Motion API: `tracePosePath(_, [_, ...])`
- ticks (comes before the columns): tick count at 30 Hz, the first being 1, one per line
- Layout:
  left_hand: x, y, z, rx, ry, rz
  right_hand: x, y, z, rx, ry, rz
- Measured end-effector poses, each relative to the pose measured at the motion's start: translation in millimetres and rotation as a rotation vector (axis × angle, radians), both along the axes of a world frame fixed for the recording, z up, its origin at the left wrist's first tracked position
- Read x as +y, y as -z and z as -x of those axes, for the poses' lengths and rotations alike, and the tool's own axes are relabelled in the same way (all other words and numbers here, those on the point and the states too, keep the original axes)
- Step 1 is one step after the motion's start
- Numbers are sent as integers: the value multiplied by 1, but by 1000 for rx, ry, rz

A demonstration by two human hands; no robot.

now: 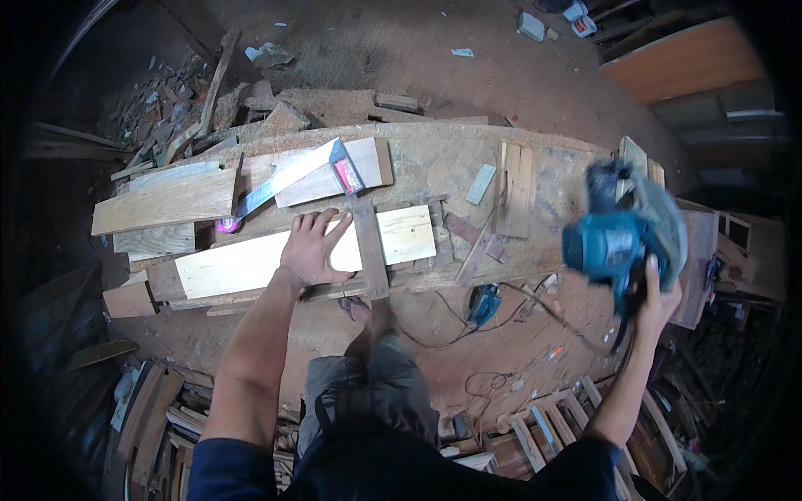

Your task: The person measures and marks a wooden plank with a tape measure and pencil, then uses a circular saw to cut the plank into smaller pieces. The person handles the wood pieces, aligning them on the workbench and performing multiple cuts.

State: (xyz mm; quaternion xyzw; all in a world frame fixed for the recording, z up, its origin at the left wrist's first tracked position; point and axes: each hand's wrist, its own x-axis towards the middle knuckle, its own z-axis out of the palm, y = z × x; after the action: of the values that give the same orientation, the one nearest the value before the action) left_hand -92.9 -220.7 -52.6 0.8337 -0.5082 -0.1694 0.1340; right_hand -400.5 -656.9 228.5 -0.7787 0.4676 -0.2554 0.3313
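Note:
My left hand (312, 250) rests with fingers spread on a pale planed board (230, 269) lying along the bench. Its fingertips reach the board's far edge, and the thumb points toward a dark wooden strip (370, 250) that crosses the board. Out to the right, my right hand (656, 296) grips the handle of a teal circular saw (616, 242), raised and slightly blurred; its cord trails down to the left. Beyond my left hand, a handsaw (292, 179) lies across other boards, beside a pink tape measure (228, 225).
The worn workbench (434, 163) holds brown planks (167, 202), a small greenish offcut (480, 184) and crossed wood strips (478, 248). On the floor near my feet lies another teal power tool (484, 305) among loose cords. Stacked timber frames (551, 426) stand at the lower right.

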Motion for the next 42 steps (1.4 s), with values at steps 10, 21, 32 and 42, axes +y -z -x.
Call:
tracePosePath(10, [1, 5, 2, -20, -2, -40, 168, 109, 50, -273, -19, -728])
tracePosePath(21, [-3, 4, 4, -18, -13, -71, 227, 180, 44, -493, -26, -1112])
tracePosePath(32, [0, 5, 2, -40, -6, -56, 231, 191, 40, -472, -59, -1164])
tracePosePath(42, [0, 0, 3, 16, -56, -96, 154, 93, 51, -65, 113, -548])
